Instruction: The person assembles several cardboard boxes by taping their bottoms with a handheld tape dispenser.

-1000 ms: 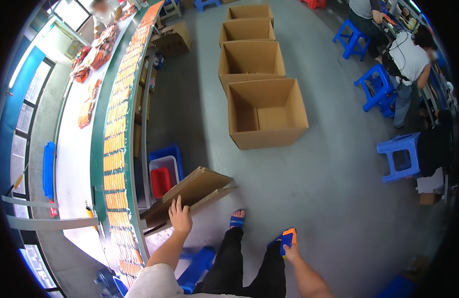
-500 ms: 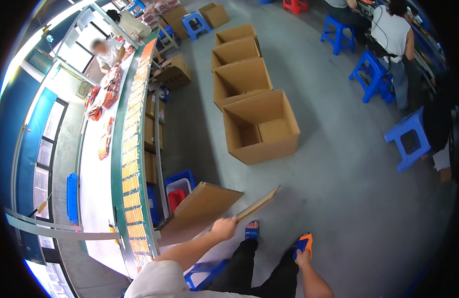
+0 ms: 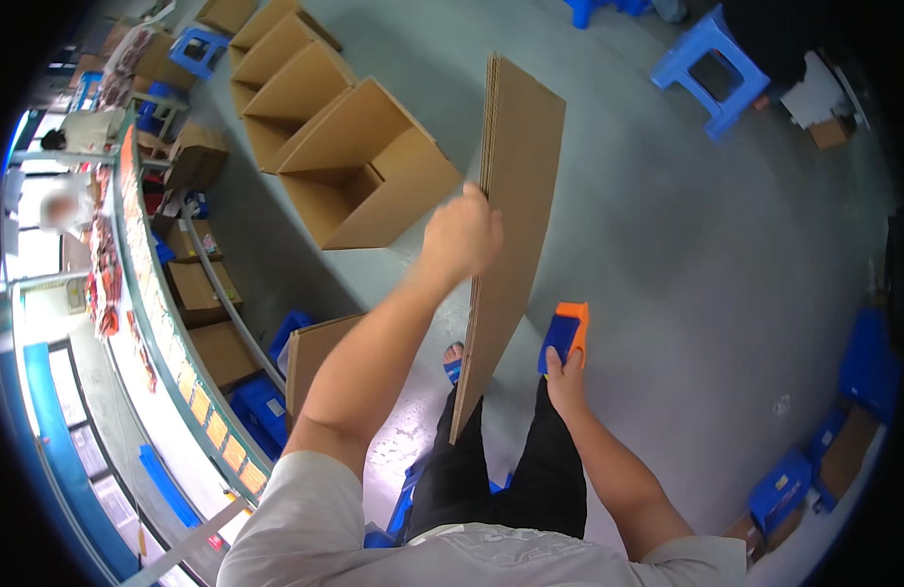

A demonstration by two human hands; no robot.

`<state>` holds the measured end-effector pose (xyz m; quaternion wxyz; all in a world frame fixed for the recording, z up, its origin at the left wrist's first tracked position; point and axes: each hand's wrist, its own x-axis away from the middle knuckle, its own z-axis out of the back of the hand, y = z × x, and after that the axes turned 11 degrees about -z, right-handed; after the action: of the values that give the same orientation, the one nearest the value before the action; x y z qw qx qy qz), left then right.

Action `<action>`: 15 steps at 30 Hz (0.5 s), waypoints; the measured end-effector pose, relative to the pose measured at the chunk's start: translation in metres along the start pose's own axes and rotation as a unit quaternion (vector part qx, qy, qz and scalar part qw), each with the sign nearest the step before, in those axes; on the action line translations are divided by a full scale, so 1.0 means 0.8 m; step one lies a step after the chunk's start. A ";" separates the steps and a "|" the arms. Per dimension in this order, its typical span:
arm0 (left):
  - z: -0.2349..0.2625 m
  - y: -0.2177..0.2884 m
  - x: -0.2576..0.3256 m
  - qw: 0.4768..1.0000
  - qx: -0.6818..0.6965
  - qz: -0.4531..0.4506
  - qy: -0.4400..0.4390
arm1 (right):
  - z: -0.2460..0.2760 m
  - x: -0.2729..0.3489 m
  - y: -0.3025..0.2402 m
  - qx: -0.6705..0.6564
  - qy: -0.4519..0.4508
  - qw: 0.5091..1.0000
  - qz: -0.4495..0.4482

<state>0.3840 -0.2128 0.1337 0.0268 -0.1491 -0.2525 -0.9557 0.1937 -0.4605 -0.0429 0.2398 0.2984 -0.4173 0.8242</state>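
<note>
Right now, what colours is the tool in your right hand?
The tool in the right hand is blue and orange, seen best in the head view.

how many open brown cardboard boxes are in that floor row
4: nearest open brown cardboard box, left of the left hand, then second box, third box and fourth box in line behind it. More may be hidden.

Folded carton [image 3: 522, 157] in left hand [image 3: 462, 235]

The hand grips its layered edge; the right hand [image 3: 566, 383] holds a blue-and-orange handheld tool [image 3: 560, 336]. Open cardboard boxes [image 3: 401, 191] stand in a row at upper left, a blue plastic stool [image 3: 701, 44] at upper right.
</note>
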 end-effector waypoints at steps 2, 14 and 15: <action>-0.022 0.008 -0.048 1.000 0.007 -0.002 -0.010 | -0.004 0.002 0.004 -0.030 0.014 0.999 0.020; -0.283 -0.002 -0.085 0.904 0.423 0.023 0.064 | 0.012 0.002 0.025 0.065 -0.032 0.997 -0.030; -0.284 0.011 -0.094 0.893 0.444 0.009 0.073 | 0.017 -0.004 0.030 0.039 -0.030 0.999 -0.020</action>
<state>0.3953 -0.3336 -0.0727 0.1175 -0.0544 -0.6464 -0.7520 0.1846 -0.4854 -0.0516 0.2313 0.3404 -0.3858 0.8257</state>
